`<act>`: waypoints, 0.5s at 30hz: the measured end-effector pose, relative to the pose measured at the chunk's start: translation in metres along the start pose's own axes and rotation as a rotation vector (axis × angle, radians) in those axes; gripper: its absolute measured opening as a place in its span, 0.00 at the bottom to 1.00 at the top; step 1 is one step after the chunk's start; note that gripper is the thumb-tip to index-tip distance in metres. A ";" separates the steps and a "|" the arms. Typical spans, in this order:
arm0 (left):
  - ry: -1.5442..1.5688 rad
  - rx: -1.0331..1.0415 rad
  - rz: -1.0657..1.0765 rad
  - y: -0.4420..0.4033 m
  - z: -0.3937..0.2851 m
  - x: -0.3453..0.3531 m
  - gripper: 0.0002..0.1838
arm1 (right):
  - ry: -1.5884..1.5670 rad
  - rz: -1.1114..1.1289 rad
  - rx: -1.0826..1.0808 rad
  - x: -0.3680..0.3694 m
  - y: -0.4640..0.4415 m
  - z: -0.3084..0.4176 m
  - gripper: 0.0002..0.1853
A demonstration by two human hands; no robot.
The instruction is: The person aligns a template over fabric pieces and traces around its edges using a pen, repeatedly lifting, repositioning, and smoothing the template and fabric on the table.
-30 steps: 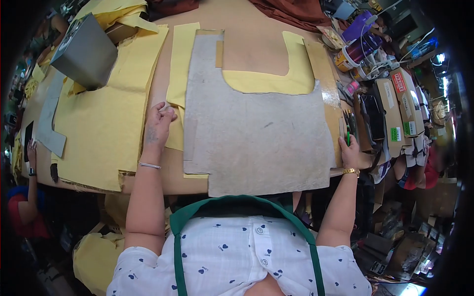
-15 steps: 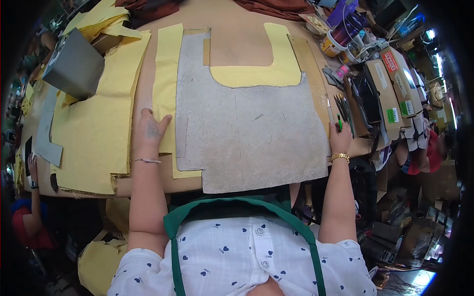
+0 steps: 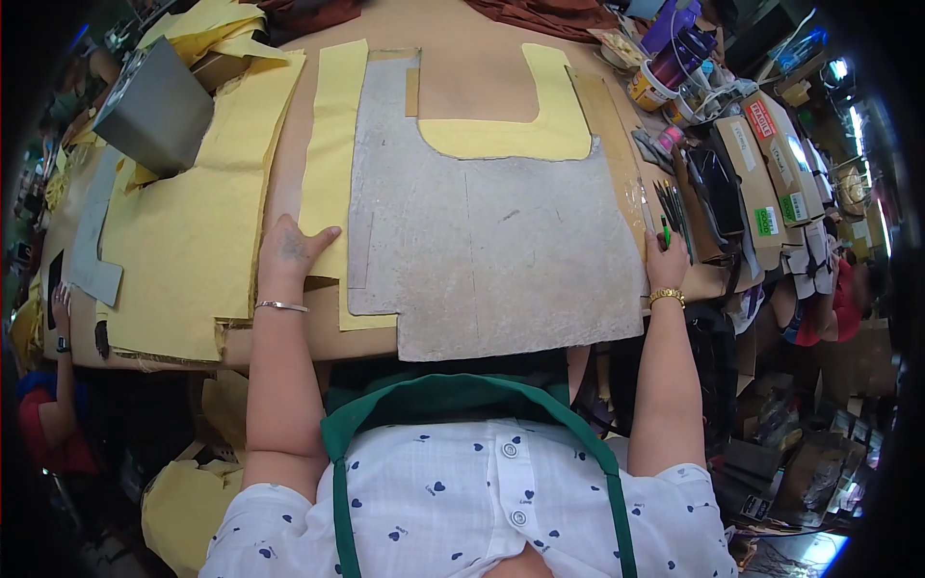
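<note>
A large grey cut-out template [image 3: 511, 250] with a U-shaped notch lies over yellow sheet material [image 3: 326, 144], which shows along its left side and inside the notch. My left hand [image 3: 292, 252] rests at the left edge of that yellow piece, thumb stretched out over it and fingers partly hidden from this angle. At the template's right edge, my right hand [image 3: 667, 260] is closed around a green pen [image 3: 666, 229], its tip pointing away from me. Several dark pencils [image 3: 672, 207] lie just beyond that hand.
On the left, a grey metal block [image 3: 159, 111] stands on a bigger yellow sheet [image 3: 183, 250]. Labelled cartons [image 3: 756, 183], a tub [image 3: 647, 89] and a purple bottle [image 3: 682, 56] crowd the right side. Another person's hand [image 3: 62, 303] touches the table's left end.
The view has shifted slightly, so the table and sheets appear a little higher. My hands stay in nearly the same places, the right with the green pen.
</note>
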State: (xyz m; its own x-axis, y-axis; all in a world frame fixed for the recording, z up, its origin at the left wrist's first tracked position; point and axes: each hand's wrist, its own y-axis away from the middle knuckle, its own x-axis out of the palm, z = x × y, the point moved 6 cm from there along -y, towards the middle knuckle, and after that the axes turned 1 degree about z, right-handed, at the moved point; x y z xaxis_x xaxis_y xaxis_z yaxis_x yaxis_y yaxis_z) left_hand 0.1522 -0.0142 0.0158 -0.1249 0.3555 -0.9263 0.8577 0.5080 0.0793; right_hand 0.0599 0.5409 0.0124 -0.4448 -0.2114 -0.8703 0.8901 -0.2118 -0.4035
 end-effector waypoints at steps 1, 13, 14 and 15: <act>-0.028 0.013 0.018 -0.002 0.000 0.002 0.31 | 0.001 0.001 0.005 0.000 0.000 0.000 0.18; 0.512 0.094 0.114 -0.002 0.011 0.017 0.22 | 0.088 -0.088 -0.047 0.006 -0.002 -0.010 0.19; 0.735 0.083 0.154 -0.001 0.007 0.020 0.20 | 0.094 -0.094 -0.047 0.007 -0.002 -0.011 0.19; 0.957 0.072 0.195 0.002 0.000 0.024 0.18 | 0.099 -0.099 -0.046 0.007 -0.002 -0.012 0.19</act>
State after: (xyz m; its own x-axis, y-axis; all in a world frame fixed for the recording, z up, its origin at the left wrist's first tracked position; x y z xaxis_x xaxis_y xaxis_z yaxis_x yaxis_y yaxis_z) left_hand 0.1506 -0.0050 -0.0064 -0.3022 0.9306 -0.2066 0.9306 0.3350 0.1478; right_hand 0.0563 0.5509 0.0035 -0.5211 -0.0955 -0.8481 0.8468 -0.1824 -0.4997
